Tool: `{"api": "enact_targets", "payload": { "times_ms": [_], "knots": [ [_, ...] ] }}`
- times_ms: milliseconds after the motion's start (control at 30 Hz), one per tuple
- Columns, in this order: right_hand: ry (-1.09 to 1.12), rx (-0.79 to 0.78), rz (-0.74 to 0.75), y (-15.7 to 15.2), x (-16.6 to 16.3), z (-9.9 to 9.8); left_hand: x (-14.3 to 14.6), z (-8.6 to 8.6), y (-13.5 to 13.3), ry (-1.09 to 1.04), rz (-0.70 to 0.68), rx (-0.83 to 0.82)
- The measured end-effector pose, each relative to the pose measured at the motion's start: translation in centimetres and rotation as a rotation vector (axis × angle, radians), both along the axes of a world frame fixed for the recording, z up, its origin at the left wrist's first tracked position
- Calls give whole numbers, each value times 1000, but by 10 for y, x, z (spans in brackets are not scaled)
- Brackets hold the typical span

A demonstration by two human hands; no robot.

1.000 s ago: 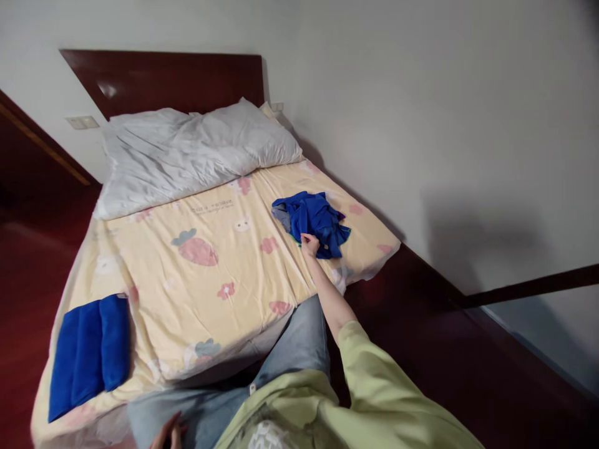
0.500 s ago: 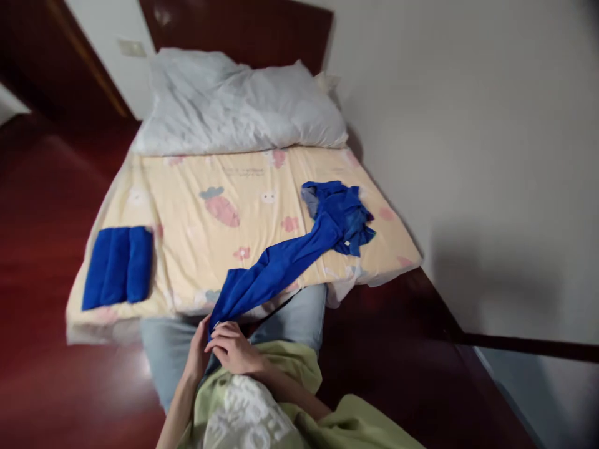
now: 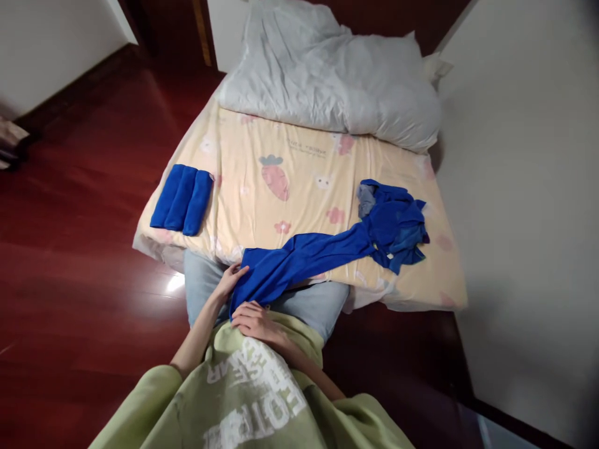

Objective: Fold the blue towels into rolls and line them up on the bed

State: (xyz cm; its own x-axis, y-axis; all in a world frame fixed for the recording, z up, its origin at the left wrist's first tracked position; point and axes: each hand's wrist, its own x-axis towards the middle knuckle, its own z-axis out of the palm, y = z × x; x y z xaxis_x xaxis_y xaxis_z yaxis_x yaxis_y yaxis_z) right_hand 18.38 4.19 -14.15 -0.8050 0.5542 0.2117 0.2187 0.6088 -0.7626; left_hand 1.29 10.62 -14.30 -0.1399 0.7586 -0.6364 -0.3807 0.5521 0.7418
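A long blue cloth (image 3: 299, 259) runs from a crumpled heap of blue cloths (image 3: 397, 224) on the right of the bed down to my lap. My left hand (image 3: 228, 280) grips its left edge, thumb and fingers around the border. Closer to my body, my right hand (image 3: 253, 319) is closed on the near corner, its fingers curled over the fabric. Between the two hands the cloth's end lies spread across my thighs. At the bed's left side, three blue rolls of cloth (image 3: 181, 199) lie side by side.
The bed (image 3: 243, 187) has a yellow sheet with carrot and flower prints. Across its head lies a bulky pale grey quilt or pillow (image 3: 327, 75). A wall (image 3: 524, 187) stands close on the right, and dark red wooden floor (image 3: 103, 280) extends on the left.
My view has tilted down and turned left. My left hand has moved up and away from my right hand along the cloth's edge, and the cloth's end is spread wider.
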Motion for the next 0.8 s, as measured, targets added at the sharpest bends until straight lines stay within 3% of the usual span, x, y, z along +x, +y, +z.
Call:
{"api": "enact_targets", "payload": {
  "times_ms": [133, 267, 367, 433, 567, 633, 700, 800],
  "knots": [
    [79, -74, 40, -9, -7, 8, 1, -1, 32, 69, -2, 14],
    [66, -174, 15, -11, -5, 24, -4, 19, 47, 312, -41, 306],
    [116, -163, -108, -10, 0, 39, -16, 49, 35, 544, -16, 476],
    [178, -88, -265, -2, 4, 52, -26, 71, 18, 625, 24, 531],
    [153, 110, -536, 39, 11, 84, -48, 109, -24, 693, 6, 666],
    [96, 187, -458, 67, 12, 99, -58, 124, -41, 715, -27, 752],
    [21, 231, -289, 94, 11, 112, -67, 138, -55, 743, -46, 829],
    [-111, 202, -54, 122, 9, 124, -81, 155, -69, 780, -61, 937]
  ]
}}
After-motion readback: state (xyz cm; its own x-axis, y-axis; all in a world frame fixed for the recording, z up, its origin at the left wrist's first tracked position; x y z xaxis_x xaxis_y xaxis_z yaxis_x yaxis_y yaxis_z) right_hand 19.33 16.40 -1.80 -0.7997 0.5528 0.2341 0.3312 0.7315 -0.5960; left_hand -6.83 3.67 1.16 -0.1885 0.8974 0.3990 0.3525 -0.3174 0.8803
